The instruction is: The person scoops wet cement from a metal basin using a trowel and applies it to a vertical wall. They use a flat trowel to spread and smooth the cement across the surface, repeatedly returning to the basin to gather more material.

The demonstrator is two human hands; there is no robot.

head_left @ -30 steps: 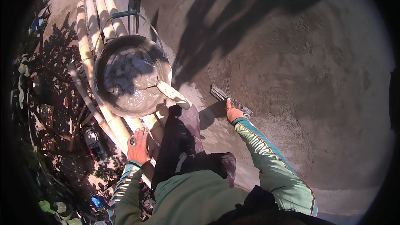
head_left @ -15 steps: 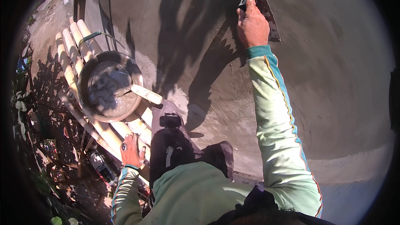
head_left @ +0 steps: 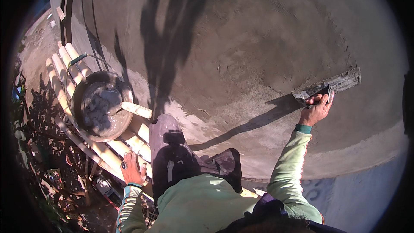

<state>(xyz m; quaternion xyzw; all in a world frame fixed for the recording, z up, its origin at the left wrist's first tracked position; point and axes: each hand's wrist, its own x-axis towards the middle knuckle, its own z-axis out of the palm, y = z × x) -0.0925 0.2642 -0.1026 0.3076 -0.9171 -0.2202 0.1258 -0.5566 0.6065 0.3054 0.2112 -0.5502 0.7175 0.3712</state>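
Note:
My right hand is closed round the handle of a rectangular plastering trowel. The trowel's long blade lies against the grey plastered wall, tilted with its right end higher. Wet mortar smears the blade. Down at the left, my left hand rests on the bamboo poles, its fingers stretched out and a dark ring on one of them. A bucket of wet grey mortar stands on the same poles, beyond that hand. From the mortar sticks out a pale wooden handle; its other end is buried.
My bent knee sits between the bucket and the wall. Below the poles on the left lie sunlit debris and plants. Along the wall's lower right runs a paler band. The bucket's wire handle leans toward the wall.
My right hand has swept the trowel down and to the right, turning the blade from steep to nearly level. My left hand stays on the bamboo. The view has shifted slightly right.

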